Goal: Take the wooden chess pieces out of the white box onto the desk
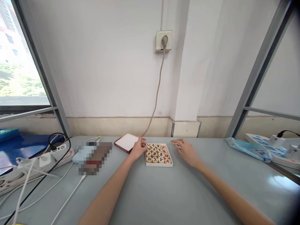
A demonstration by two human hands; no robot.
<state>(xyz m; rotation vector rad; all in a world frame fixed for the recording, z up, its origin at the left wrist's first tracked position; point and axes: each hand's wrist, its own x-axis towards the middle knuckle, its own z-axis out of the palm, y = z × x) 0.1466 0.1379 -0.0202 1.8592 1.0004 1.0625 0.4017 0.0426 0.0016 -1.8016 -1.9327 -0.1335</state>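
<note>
A shallow white box (159,165) holds rows of round wooden Chinese chess pieces (155,154), with dark characters on most and red ones down the right side. My left hand (138,148) is closed at the box's upper left corner, thumb and fingers on its edge. Right of the box, my right hand (187,152) reaches low over the table with its fingers stretched out and apart. Under and between those fingers show loose chess pieces (177,145), partly hidden. Behind my left hand lies the box lid (126,142), white inside with a dark red rim.
On the grey table (150,193), a blurred-out object (95,157) with a cable lies to the left. Power strips (50,157) and tangled cords fill the far left. A blue plastic packet (249,150) and another power strip (269,147) are at right. A wall socket (163,41) hangs behind.
</note>
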